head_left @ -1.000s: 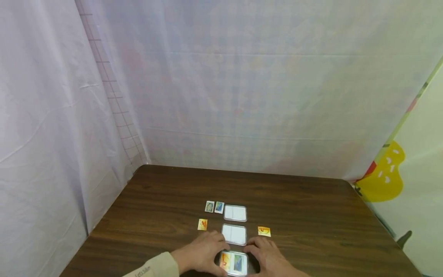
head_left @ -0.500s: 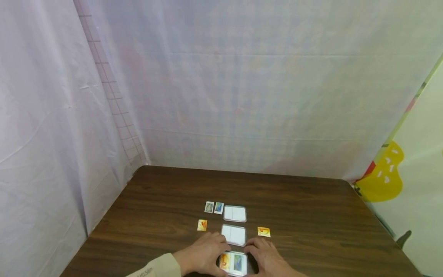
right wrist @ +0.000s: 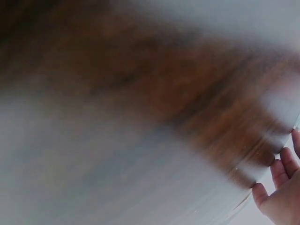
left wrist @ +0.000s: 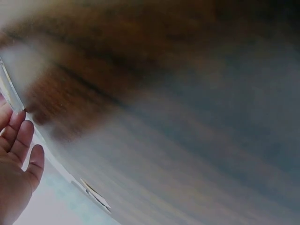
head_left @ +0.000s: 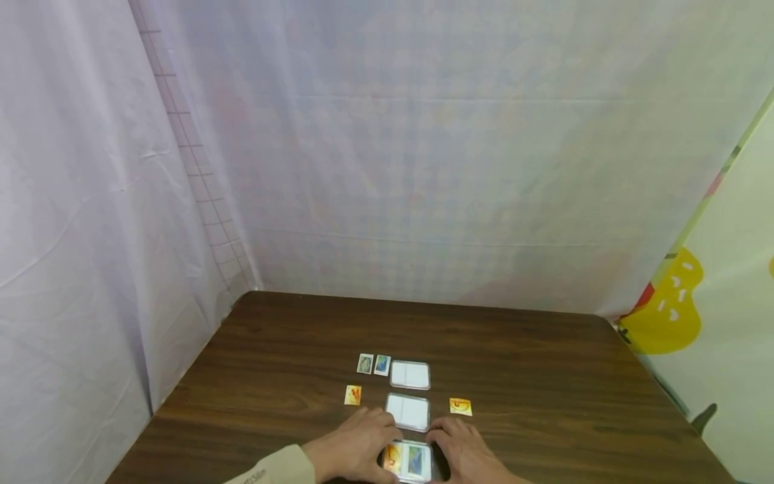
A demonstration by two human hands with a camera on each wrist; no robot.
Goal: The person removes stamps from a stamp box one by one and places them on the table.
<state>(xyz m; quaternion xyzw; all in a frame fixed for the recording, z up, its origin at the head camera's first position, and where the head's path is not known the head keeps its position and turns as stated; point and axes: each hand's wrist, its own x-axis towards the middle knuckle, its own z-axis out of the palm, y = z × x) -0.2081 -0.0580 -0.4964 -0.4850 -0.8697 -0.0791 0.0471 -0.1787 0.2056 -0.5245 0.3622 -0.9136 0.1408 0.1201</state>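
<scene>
A clear plastic case (head_left: 427,462) lies near the front of the table, holding an orange picture card (head_left: 393,459) beside a blue-green one (head_left: 415,461). My left hand (head_left: 361,440) grips its left side, thumb at the near corner and index finger at the far one. On the right side my right hand (head_left: 464,452) holds it the same way. In the left wrist view, the left fingertips are right at a thin clear edge (left wrist: 11,89). The right wrist view shows the other hand's fingers (right wrist: 260,194) low over the table, the case itself hidden there.
Two more clear cases with white inserts, a middle one (head_left: 408,412) and a far one (head_left: 410,375), line up beyond. Two small blue-green cards (head_left: 382,365) lie left of the far case. One orange card (head_left: 353,394) is at left, another (head_left: 460,407) at right. Curtains surround the wooden table (head_left: 532,363).
Both hands stay on the case with barely any movement. The whole head view has shifted very slightly; cards and cases keep their places.
</scene>
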